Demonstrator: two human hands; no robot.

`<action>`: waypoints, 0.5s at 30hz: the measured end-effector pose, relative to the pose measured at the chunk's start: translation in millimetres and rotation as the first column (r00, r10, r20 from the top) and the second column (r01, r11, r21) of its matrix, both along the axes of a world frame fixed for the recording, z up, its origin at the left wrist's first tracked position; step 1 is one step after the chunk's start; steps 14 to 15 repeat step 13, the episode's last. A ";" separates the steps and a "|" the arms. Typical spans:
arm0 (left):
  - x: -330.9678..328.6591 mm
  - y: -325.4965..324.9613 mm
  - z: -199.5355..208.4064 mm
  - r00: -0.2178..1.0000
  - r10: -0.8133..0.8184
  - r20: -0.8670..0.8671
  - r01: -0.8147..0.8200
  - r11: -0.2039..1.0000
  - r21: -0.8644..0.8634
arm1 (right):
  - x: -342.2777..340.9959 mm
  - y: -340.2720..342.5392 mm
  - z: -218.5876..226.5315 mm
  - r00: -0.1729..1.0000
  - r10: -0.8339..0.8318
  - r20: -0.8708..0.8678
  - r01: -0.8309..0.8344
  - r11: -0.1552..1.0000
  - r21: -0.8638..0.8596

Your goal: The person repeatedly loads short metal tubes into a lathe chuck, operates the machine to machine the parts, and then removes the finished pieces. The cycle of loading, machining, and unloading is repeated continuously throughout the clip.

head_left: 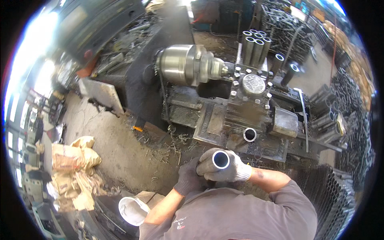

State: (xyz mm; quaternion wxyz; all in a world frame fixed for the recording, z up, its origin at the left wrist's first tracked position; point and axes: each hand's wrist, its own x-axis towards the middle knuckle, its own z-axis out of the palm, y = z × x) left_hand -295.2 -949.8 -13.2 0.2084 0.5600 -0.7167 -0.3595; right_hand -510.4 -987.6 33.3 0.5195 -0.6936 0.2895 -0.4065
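Note:
A grey metal tube [221, 159] points its round open end up at me, close in front of my chest. My right hand [228, 168], in a pale, soiled work glove, is wrapped around it near that end. My left hand [189, 175], in a darker glove, is closed at the tube's lower part, just left of the right hand; its fingertips are hidden. Beyond my hands is a lathe with a shiny cylindrical chuck [180, 64] and a bolted tool post [253, 84]. Another tube [249, 135] stands on the lathe's near side.
Several tubes [256, 48] stand grouped behind the tool post, with two more [294, 70] to their right. Stacked tubes [334, 200] fill the right side. Metal shavings [172, 140] litter the floor by the lathe. At left are sacks [74, 160] and a white bucket [133, 211].

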 end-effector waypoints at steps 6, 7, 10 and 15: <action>131.1 135.6 -195.7 0.836 0.184 0.517 -0.409 0.837 0.364 | 35.6 26.6 -25.9 0.976 0.048 -0.212 -0.045 0.999 0.018; 160.2 187.8 -223.3 0.830 0.331 0.450 -0.542 0.669 0.509 | 48.6 29.5 -32.5 0.965 0.071 -0.253 -0.081 0.996 -0.028; 211.2 362.4 -286.4 0.560 0.559 0.611 -0.826 0.322 0.463 | 95.7 51.1 -51.3 0.854 0.258 -0.452 -0.229 0.966 0.118; 212.9 513.3 -321.4 0.354 0.730 0.585 -0.887 0.063 0.458 | 163.0 89.4 -67.7 0.758 0.414 -0.504 -0.422 0.901 0.106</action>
